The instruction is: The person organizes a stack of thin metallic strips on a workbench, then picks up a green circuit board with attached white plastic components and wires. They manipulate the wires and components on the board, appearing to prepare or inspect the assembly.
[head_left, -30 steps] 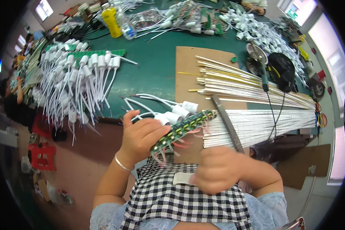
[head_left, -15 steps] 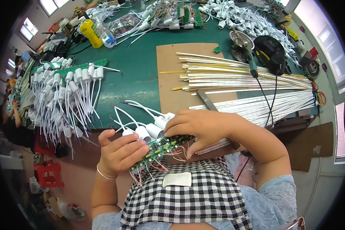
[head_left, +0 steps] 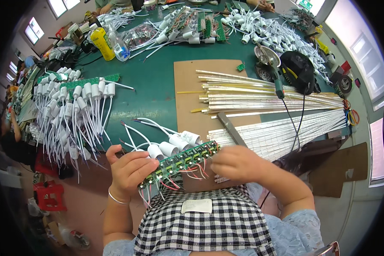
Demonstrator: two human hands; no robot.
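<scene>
My left hand point(head_left: 134, 170) grips the left end of a long green circuit board panel point(head_left: 181, 163), tilted up over my lap at the table's near edge. Small electronic parts dot the panel, and thin red and white wires point(head_left: 194, 173) hang from its near side. White cylindrical lamp holders point(head_left: 170, 148) with white cables line its far side. Beside the panel's right end is my right hand point(head_left: 237, 164), its fingers curled together. Whatever they may pinch is hidden and slightly blurred. A checked apron point(head_left: 205, 228) covers my lap.
A brown board point(head_left: 187, 70) carries yellowish and silvery strips point(head_left: 243, 96), a flat metal bar point(head_left: 231, 129) and a corded green-handled tool point(head_left: 279, 87). Lamp holders point(head_left: 68, 100) on panels overhang the table's left edge. A yellow bottle point(head_left: 102, 44) stands behind. Other people sit beyond.
My right hand has moved right off the panel's middle, its fingers now curled, uncovering the panel's right end. The left hand keeps its grip. The view has tilted slightly.
</scene>
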